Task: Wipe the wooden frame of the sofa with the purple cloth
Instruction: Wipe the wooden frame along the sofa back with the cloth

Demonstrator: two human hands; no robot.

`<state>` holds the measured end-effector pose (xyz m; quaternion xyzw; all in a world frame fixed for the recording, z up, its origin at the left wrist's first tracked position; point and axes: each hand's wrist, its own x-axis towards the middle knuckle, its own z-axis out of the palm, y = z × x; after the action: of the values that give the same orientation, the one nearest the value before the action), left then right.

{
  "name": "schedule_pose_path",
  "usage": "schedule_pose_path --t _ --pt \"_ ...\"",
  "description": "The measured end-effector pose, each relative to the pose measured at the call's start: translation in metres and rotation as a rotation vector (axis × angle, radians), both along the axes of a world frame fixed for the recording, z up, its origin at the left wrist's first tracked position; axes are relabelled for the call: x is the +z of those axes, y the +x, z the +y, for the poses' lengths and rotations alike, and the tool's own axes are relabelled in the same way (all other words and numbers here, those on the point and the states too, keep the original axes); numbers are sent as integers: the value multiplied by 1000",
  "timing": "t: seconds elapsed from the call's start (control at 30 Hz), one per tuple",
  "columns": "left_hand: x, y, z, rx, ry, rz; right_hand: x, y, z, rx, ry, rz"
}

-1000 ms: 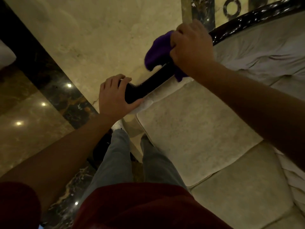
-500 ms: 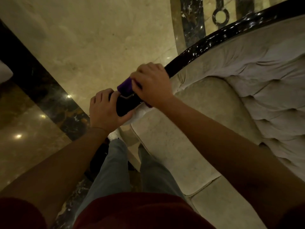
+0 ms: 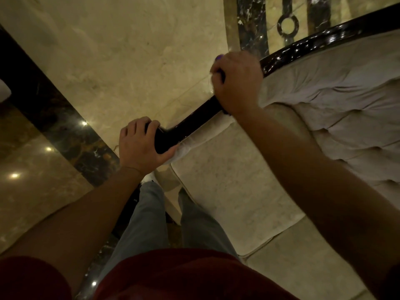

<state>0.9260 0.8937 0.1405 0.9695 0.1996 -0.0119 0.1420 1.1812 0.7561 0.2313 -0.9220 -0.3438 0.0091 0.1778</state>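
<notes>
The sofa's dark glossy wooden frame (image 3: 192,123) curves from its near end at centre up to the top right corner. My left hand (image 3: 140,146) grips the rounded near end of that rail. My right hand (image 3: 237,83) is closed over the rail further along, pressing the purple cloth (image 3: 219,58) onto it. Only a small purple tip of the cloth shows above my knuckles; the rest is hidden under the hand.
Cream seat cushions (image 3: 233,191) and tufted pale upholstery (image 3: 337,109) fill the right side. The polished marble floor (image 3: 121,53) with a dark inlaid band (image 3: 56,118) lies to the left. My legs in blue jeans (image 3: 151,213) stand against the sofa's corner.
My right hand slid with the cloth down the rail toward my left hand, then back up along it toward the sofa's back. The left hand kept its grip on the rail end.
</notes>
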Motion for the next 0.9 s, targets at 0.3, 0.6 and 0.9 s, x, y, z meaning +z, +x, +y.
schedule_pose_path --t 0.3,0.6,0.9 --pt "2 1 0 6 21 71 -12 -28 -2 210 121 -77" --pt "3 3 0 6 47 98 -10 56 -33 -105 124 -43" --pt "26 10 -2 105 -166 101 18 50 -19 -283 408 155"
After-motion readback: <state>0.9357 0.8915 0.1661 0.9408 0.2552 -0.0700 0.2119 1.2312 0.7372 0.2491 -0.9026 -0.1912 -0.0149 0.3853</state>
